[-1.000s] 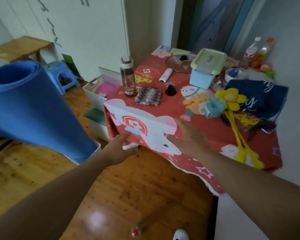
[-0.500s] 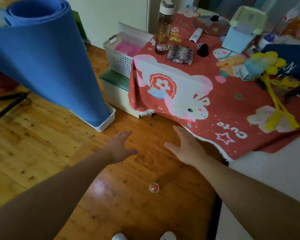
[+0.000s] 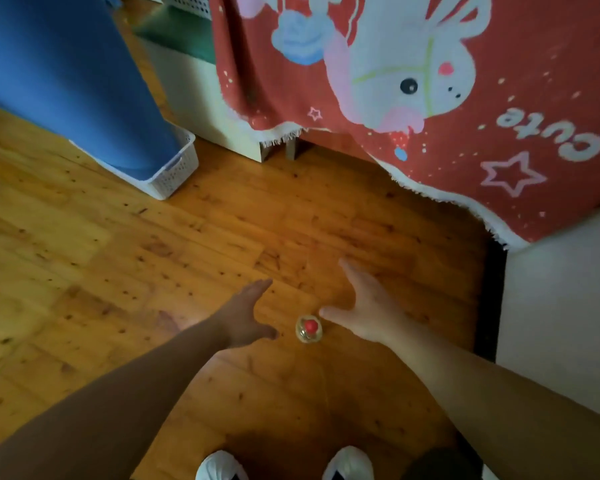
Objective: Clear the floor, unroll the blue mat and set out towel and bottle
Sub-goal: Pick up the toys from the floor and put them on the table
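The bare wooden floor (image 3: 118, 237) looks slick, so a nudge could send things rolling under the red cloth (image 3: 499, 98) ahead. Your rolled blue mat (image 3: 66, 74) stands on end in a white basket (image 3: 174, 168), far left. Your left hand (image 3: 246, 317) and right hand (image 3: 364, 306) hover low, fingers (image 3: 349, 270) straight, spread, empty, flanking a small red-topped trinket (image 3: 309, 329).

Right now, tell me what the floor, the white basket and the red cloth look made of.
Floor: wood planks, glossy varnish; knots, grain and a sheen show.
White basket: likely moulded plastic, matte; regular perforated walls.
Red cloth: woven fabric, soft and matte; it drapes in folds with a frayed white fringe.
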A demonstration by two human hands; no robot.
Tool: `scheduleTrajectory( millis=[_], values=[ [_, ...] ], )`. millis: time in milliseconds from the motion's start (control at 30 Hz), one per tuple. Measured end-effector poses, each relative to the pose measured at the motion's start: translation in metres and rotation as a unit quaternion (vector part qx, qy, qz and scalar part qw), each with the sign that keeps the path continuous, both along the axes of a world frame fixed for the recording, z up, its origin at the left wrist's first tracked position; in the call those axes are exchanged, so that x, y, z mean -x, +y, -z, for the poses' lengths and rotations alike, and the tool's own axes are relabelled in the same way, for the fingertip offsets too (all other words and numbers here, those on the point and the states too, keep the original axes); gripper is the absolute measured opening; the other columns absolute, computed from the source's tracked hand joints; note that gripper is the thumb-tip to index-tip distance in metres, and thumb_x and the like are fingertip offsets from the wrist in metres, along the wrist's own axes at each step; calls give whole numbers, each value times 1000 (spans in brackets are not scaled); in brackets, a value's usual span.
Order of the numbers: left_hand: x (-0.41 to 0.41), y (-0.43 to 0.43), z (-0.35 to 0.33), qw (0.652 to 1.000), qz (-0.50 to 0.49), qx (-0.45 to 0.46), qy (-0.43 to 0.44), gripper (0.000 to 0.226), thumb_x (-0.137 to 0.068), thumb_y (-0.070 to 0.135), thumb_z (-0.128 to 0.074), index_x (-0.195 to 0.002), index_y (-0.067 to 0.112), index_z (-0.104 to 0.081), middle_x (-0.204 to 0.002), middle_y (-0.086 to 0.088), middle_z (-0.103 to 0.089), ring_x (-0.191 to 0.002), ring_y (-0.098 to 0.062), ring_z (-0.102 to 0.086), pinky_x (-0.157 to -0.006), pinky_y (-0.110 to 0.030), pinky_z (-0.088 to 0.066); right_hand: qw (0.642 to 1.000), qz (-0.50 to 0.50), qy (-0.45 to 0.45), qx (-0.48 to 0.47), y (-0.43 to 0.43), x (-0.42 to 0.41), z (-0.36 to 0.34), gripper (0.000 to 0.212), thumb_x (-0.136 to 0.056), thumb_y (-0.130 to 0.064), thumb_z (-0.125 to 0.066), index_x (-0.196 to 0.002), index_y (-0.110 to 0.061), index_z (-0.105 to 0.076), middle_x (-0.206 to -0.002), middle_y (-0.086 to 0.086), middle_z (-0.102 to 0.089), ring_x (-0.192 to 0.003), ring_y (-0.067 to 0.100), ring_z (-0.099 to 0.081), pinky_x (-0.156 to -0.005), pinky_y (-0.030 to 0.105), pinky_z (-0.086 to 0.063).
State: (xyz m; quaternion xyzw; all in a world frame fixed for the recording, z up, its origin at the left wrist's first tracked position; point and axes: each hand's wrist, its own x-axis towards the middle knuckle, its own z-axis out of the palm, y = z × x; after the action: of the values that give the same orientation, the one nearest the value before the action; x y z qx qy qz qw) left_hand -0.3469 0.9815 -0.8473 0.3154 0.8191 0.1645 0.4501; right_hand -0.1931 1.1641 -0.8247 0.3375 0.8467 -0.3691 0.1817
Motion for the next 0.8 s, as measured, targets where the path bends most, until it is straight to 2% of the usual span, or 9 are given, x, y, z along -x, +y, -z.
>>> scheduleTrajectory(
  millis=[200, 333, 467, 600, 700, 800],
  values=[
    [-32, 9, 145, 999, -14, -21, -29, 108, -73, 23, -79, -150, 30, -3, -160, 3, -7, -145, -17, -15, -110, -26, -22, 998, -13, -8, 56, -17, -16, 141, 111, -70, -49, -77, -150, -38, -2, -160, -10, -2, -147, 20, -9, -115, 44, -21],
    [-38, 16, 221, 995, -52, -47, -66, 112, -71, 22, -80, -150, 31, 0, -160, 2, -5, -146, -17, -11, -111, -29, -24, 998, -18, 25, 62, -22, -14, 215, 117, -65, -42, -83, -150, -36, -2, -160, -8, -5, -147, 17, -7, -115, 37, -19],
    [-42, 19, 263, 993, -59, -63, -76, 114, -70, 23, -81, -150, 32, -1, -160, -1, -7, -146, -18, -12, -112, -32, -24, 997, -16, 42, 64, -25, -15, 254, 120, -61, -41, -86, -151, -31, -6, -159, -5, -10, -146, 16, -11, -115, 33, -20],
    [-50, 20, 291, 989, -77, -87, -92, 113, -68, 26, -83, -150, 33, -4, -159, 1, -13, -145, -19, -16, -115, -37, -27, 996, 4, 63, 66, -26, -18, 272, 114, -64, -37, -85, -151, -31, -11, -158, -4, -18, -145, 15, -17, -111, 27, -22],
    [-59, 25, 296, 986, -93, -111, -79, 108, -68, 27, -83, -150, 30, -12, -154, 1, -29, -142, -19, -26, -112, -35, -28, 993, 23, 80, 80, -27, -17, 277, 106, -69, -32, -83, -150, -33, -15, -155, -5, -26, -142, 14, -25, -109, 24, -25],
    [-64, 30, 296, 982, -130, -122, -62, 99, -62, 38, -79, -146, 28, -27, -139, -1, -50, -128, -22, -44, -100, -34, -39, 991, 54, 87, 90, -31, -16, 279, 92, -74, -28, -80, -147, -32, -24, -145, -3, -42, -133, 15, -40, -98, 19, -32]
  ],
)
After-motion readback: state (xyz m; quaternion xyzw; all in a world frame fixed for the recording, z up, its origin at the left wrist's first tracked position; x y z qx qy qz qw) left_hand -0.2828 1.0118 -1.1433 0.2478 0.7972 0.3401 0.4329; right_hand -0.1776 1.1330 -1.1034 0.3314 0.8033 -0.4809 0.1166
